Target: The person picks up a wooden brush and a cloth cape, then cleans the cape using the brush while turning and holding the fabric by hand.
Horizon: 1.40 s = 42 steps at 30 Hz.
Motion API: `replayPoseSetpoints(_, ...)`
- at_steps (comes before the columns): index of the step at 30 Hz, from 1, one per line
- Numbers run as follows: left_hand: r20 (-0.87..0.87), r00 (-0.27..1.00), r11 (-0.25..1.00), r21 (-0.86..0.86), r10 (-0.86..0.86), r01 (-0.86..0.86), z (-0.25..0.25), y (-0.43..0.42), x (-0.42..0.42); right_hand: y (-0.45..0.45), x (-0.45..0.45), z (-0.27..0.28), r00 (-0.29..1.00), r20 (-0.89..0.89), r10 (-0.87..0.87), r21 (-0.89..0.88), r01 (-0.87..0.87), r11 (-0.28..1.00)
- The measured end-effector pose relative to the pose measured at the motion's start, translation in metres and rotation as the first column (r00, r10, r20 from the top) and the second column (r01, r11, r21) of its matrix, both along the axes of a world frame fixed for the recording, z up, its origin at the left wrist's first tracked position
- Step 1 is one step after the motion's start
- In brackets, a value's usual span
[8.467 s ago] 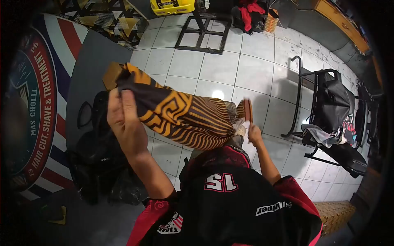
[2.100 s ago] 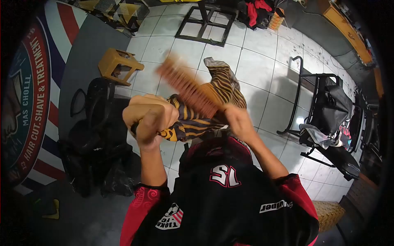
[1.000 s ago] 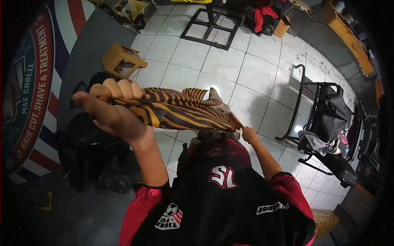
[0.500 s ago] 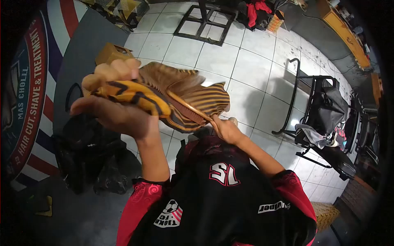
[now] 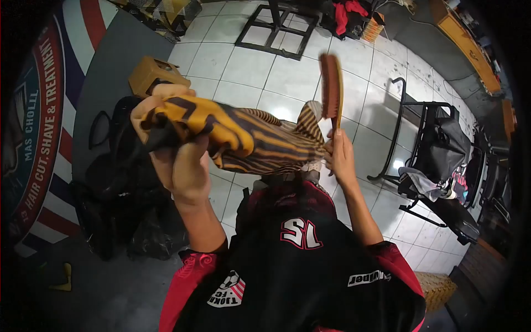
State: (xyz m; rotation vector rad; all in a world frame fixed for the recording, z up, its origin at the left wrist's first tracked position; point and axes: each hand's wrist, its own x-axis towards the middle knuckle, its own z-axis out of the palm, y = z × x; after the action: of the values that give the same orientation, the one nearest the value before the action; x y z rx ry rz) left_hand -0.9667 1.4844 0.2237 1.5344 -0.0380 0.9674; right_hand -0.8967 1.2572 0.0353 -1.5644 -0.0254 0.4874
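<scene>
A yellow-orange cloth with dark stripes and zigzag marks (image 5: 271, 141) stretches bunched between my two hands in front of my body. My left hand (image 5: 177, 155) is closed around its patterned left end. In my right hand (image 5: 341, 155) is the handle of a wooden brush (image 5: 331, 88). The brush stands upright, its reddish-brown bristles facing left, toward the cloth. The cloth's right end meets my right hand's fingers; whether they pinch it too is hard to make out.
A cardboard box (image 5: 155, 74) sits beyond my left hand, with black plastic bags (image 5: 133, 221) below it. A black metal frame (image 5: 279, 33) stands on the white tiled floor. To the right is a black metal rack (image 5: 420, 110) with a dark bag (image 5: 445, 144). A barber sign (image 5: 44, 133) lines the left.
The brush has swung up off the cloth to stand upright. My right hand has risen and moved right. My left hand has shifted slightly right and down, and the cloth is more drawn out.
</scene>
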Motion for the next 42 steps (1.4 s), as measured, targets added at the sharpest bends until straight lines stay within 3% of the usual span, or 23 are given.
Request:
replayPoseSetpoints(2,-0.005,0.998,0.998,0.025,-0.063,0.064,0.001,-0.003,0.003,0.019,-0.018,0.048,0.987,-0.159,0.016,0.188,0.014,0.982)
replayPoseSetpoints(3,-0.116,0.993,0.977,0.212,0.027,-0.002,0.009,-0.010,0.007,0.021,-0.023,0.046,0.942,0.310,0.133,0.038,-0.152,0.988)
replayPoseSetpoints(4,-0.206,0.969,0.916,0.397,0.139,-0.047,0.014,-0.013,0.009,0.024,-0.028,0.048,0.672,0.684,0.283,-0.171,-0.230,0.958)
replayPoseSetpoints(6,-0.152,0.979,0.886,0.460,0.137,-0.052,0.019,-0.006,0.009,0.026,-0.035,0.036,0.755,0.475,0.452,-0.224,-0.393,0.892)
replayPoseSetpoints(8,-0.084,0.943,0.932,0.207,0.321,-0.299,0.027,-0.004,0.004,0.020,-0.041,-0.042,0.725,0.236,0.647,-0.583,-0.427,0.692)
replayPoseSetpoints(12,0.012,0.951,0.944,0.116,0.310,-0.309,0.023,0.030,-0.008,-0.050,-0.050,-0.191,0.831,-0.168,0.530,-0.859,-0.387,0.335)
replayPoseSetpoints(14,0.009,0.929,0.917,0.162,0.369,-0.365,0.017,0.023,-0.010,-0.092,-0.049,-0.262,0.709,-0.144,0.691,-0.861,-0.434,0.265)
replayPoseSetpoints(16,0.001,0.907,0.887,0.205,0.422,-0.413,0.017,0.020,-0.009,-0.079,-0.037,-0.213,0.821,-0.291,0.491,-0.836,-0.468,0.287)
replayPoseSetpoints(18,-0.142,0.889,0.852,0.384,0.435,-0.355,0.017,0.017,-0.007,-0.069,-0.027,-0.193,0.925,-0.013,0.379,-0.830,-0.221,0.511)
replayPoseSetpoints(19,-0.140,0.813,0.681,0.636,0.565,-0.363,0.014,0.019,-0.002,-0.058,-0.021,-0.180,0.937,0.169,0.305,-0.781,-0.062,0.622)
replayPoseSetpoints(20,-0.312,0.809,0.786,0.556,0.499,-0.270,0.014,0.010,0.002,-0.044,-0.013,-0.167,0.935,0.287,0.209,-0.706,0.059,0.706)
replayPoseSetpoints(21,-0.377,0.795,0.796,0.570,0.476,-0.205,0.011,0.005,0.005,-0.020,-0.006,-0.118,0.915,0.392,0.099,-0.611,0.179,0.771)
replayPoseSetpoints(24,-0.471,0.780,0.836,0.536,0.412,-0.118,0.002,-0.008,0.016,0.029,-0.009,0.012,0.967,0.255,0.027,-0.040,-0.017,0.999)
replayPoseSetpoints(25,-0.494,0.783,0.863,0.493,0.379,-0.107,-0.001,-0.012,0.019,0.035,-0.018,0.031,0.964,0.256,0.076,0.040,-0.089,0.995)
replayPoseSetpoints(26,-0.495,0.785,0.865,0.492,0.373,-0.101,-0.003,-0.015,0.022,0.038,-0.026,0.043,0.830,0.524,0.192,-0.119,-0.152,0.981)
replayPoseSetpoints(28,-0.345,0.849,0.860,0.462,0.401,-0.219,-0.004,-0.016,0.026,0.048,-0.038,0.058,0.727,0.580,0.367,-0.200,-0.310,0.929)
replayPoseSetpoints(29,-0.391,0.849,0.927,0.262,0.355,-0.267,-0.002,-0.013,0.026,0.046,-0.040,0.043,0.724,0.584,0.367,-0.198,-0.311,0.929)
replayPoseSetpoints(31,-0.315,0.901,0.946,-0.026,0.298,-0.322,0.013,-0.008,0.023,0.035,-0.045,-0.036,0.677,0.475,0.562,-0.417,-0.389,0.821)
replayPoseSetpoints(33,-0.216,0.911,0.922,-0.095,0.350,-0.376,0.025,0.005,0.016,-0.004,-0.040,-0.131,0.604,0.178,0.777,-0.760,-0.417,0.499)
replayPoseSetpoints(35,-0.167,0.912,0.921,-0.043,0.375,-0.386,0.029,0.020,0.004,-0.033,-0.033,-0.149,0.765,-0.235,0.600,-0.790,-0.510,0.340)
replayPoseSetpoints(38,-0.188,0.873,0.879,-0.081,0.450,-0.470,0.033,0.025,-0.002,-0.090,-0.027,-0.235,0.711,-0.331,0.620,-0.846,-0.515,0.140)
replayPoseSetpoints(40,-0.202,0.838,0.836,-0.122,0.506,-0.534,0.031,0.017,0.007,-0.082,-0.013,-0.219,0.857,-0.244,0.454,-0.853,-0.413,0.319)
replayPoseSetpoints(42,-0.077,0.850,0.852,0.104,0.521,-0.512,0.025,0.013,0.020,-0.054,-0.002,-0.164,0.921,-0.011,0.391,-0.822,-0.231,0.521)
